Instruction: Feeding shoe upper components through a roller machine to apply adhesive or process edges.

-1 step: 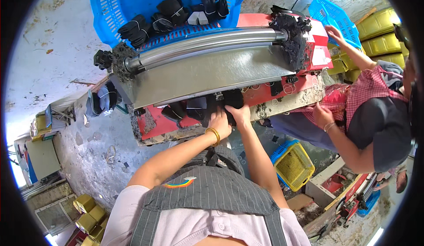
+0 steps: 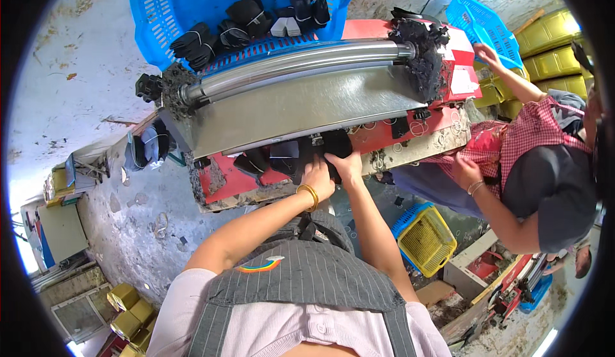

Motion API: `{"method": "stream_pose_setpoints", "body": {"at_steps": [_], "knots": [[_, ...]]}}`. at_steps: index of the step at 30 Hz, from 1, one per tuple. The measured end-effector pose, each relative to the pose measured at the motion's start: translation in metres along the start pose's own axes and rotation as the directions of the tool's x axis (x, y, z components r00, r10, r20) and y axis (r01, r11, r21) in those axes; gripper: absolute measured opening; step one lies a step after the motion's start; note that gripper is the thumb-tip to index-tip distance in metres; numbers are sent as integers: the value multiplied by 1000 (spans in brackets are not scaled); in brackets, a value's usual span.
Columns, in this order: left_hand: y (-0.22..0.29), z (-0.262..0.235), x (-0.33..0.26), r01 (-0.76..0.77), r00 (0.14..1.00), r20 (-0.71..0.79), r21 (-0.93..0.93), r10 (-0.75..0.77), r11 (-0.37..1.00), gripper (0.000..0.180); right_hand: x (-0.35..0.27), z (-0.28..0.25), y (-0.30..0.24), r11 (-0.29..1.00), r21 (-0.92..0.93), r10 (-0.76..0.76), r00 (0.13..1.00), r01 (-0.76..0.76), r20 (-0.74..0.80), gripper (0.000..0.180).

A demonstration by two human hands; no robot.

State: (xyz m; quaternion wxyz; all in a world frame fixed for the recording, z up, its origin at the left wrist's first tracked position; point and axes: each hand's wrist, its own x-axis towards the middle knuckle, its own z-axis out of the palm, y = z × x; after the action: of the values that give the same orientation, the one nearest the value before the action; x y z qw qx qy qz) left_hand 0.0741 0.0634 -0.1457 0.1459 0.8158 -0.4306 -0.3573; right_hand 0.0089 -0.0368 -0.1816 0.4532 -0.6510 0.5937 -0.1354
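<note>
Both of my hands are at the near edge of a red-topped machine, under its metal guard (image 2: 301, 107). My left hand (image 2: 318, 180), below a gold bangle, has its fingers pressed together against dark flat pieces. Close beside it, my right hand (image 2: 346, 167) grips a black piece of sheet material (image 2: 337, 143), with the thumb on the near side and the other fingers partly hidden. Left of my hands, more black pieces (image 2: 251, 162) and a dark grey piece (image 2: 284, 150) lie on the red surface (image 2: 224, 176). The far ends of the gripped pieces are hidden.
A shiny roller (image 2: 301, 60) spans the machine. Behind it, a blue basket (image 2: 154, 21) holds tied black bundles. At right, a co-worker (image 2: 544, 158) sits near another blue basket (image 2: 490, 27) and gold bundles (image 2: 544, 33). A yellow basket (image 2: 428, 245) stands on the floor.
</note>
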Motion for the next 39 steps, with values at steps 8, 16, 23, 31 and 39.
{"method": "stream_pose_setpoints", "body": {"at_steps": [8, 16, 23, 31, 39], "knots": [[-9, -27, 6, 47, 994, 108, -122, -33, 991, 74, -4, -32, -22, 660, 453, 401, 791, -600, 463, 41], [-3, -43, -14, -53, 987, 131, -248, 88, 967, 70, -37, -43, -26, 740, 543, 319, 918, -397, 236, 39], [11, -143, -50, 470, 743, 361, -881, 563, -55, 38, -147, -82, -125, 579, 683, 82, 866, -445, 494, 43], [1, -202, -61, -61, 856, 61, -974, 513, 218, 32, -152, -47, -175, 733, 669, -56, 969, -124, 241, 32], [-158, -209, -136, 615, 787, 588, -725, -185, 312, 20, -128, -45, -175, 729, 678, -72, 975, -94, 212, 34]]}}
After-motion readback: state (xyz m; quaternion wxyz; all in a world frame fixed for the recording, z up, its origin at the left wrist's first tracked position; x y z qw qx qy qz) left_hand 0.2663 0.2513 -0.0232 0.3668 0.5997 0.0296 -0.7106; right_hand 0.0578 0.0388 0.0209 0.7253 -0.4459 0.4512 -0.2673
